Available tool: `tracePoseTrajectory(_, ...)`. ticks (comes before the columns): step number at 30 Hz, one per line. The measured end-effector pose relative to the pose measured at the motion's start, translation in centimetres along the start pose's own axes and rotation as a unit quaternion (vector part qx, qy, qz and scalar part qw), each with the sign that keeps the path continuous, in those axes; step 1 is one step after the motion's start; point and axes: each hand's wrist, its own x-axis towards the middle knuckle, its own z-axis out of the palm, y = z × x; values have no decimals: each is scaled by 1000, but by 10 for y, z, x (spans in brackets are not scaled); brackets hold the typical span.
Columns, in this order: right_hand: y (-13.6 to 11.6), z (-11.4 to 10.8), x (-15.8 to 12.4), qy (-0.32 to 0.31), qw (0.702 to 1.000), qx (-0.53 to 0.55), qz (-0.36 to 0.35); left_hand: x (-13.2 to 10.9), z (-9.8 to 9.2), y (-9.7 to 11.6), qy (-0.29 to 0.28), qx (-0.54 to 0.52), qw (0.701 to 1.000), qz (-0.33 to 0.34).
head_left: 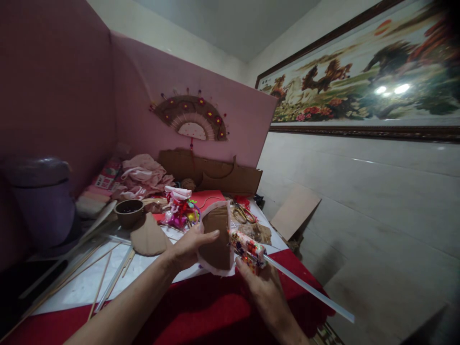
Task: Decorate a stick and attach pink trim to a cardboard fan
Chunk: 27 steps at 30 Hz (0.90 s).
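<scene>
My left hand (189, 249) grips a brown cardboard wedge with a white fabric border (216, 237), held upright over the table's red cloth. My right hand (261, 287) is closed round a glue gun wrapped in a colourful pattern (246, 247), its nozzle touching the wedge's right edge. A long translucent glue stick (309, 287) juts out behind the gun toward the lower right.
On the table lie a flat brown cardboard piece (148, 237), a dark bowl (128, 211), colourful ribbons (179, 211), scissors (242, 213), thin wooden sticks (100, 273), pink cloth (142, 175) and cardboard sheets (215, 172). A decorated fan (192, 117) hangs on the pink wall.
</scene>
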Motion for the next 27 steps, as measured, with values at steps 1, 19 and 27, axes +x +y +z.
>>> tracePoseTrajectory(1,2,-1,0,-3,1000,-16,-18,0,0,0,-3,0,1000,-1)
tracePoseTrajectory(19,7,4,-8,5,999,33,8,0,-5,-4,3,1,1000,-10)
tracePoseTrajectory(27,6,-2,-1,-4,999,-19,-27,-1,-1,-2,-14,11,1000,-14)
